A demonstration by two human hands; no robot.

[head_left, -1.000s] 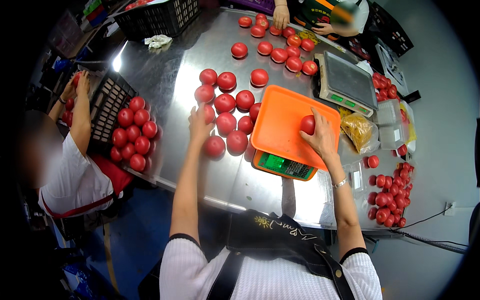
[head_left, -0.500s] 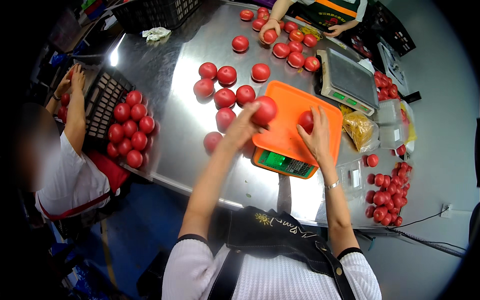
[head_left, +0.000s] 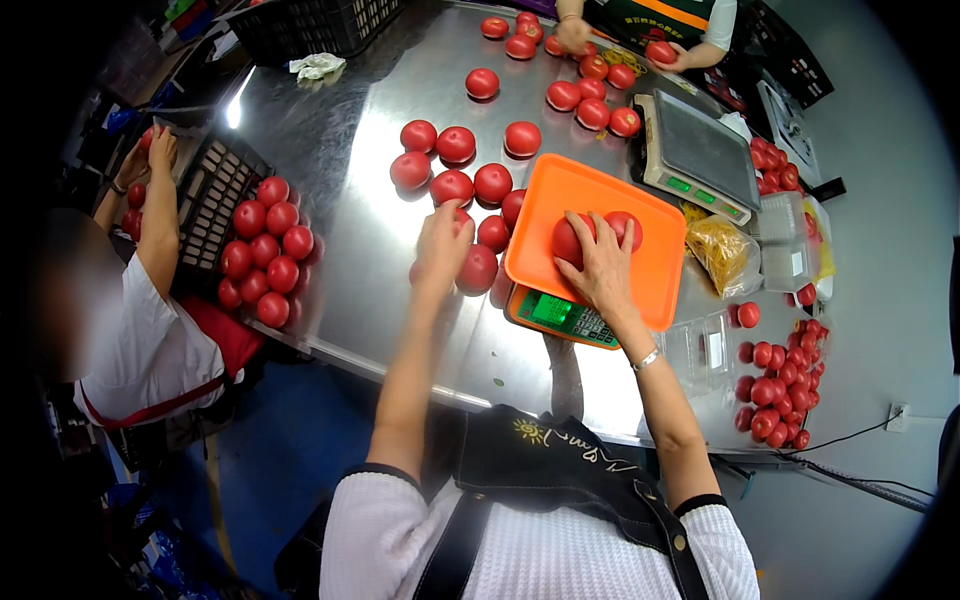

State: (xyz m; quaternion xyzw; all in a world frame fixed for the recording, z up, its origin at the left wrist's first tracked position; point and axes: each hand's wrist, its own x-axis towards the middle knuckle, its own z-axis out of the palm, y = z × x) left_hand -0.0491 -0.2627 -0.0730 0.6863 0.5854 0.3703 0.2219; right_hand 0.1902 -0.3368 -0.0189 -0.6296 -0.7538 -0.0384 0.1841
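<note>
On the orange tray [head_left: 655, 290] of a small scale [head_left: 550, 312] lie two tomatoes. My right hand [head_left: 605, 270] reaches over them, thumb and fingers around the left tomato [head_left: 568, 240], other fingers touching the right tomato [head_left: 625, 226]. To the left of the tray, my left hand [head_left: 438, 250] is among loose tomatoes on the metal table [head_left: 370, 320]. Its thumb and fingers close round a tomato [head_left: 463, 222], largely hidden by the hand. Beside it sit another tomato [head_left: 477, 270] and several more farther up.
A second scale [head_left: 700, 150] stands beyond the tray. Clear plastic boxes [head_left: 700, 355], a bag of yellow bands [head_left: 720, 250] and a tomato pile [head_left: 780, 390] lie right. Left, one person works beside a black crate [head_left: 212, 195]; another person's hand [head_left: 678, 58] holds a tomato at the far side.
My left hand has moved from the tray's edge to the tomatoes on its left. Two tomatoes now show on the tray, and my right hand has shifted left. The far person now holds up a tomato.
</note>
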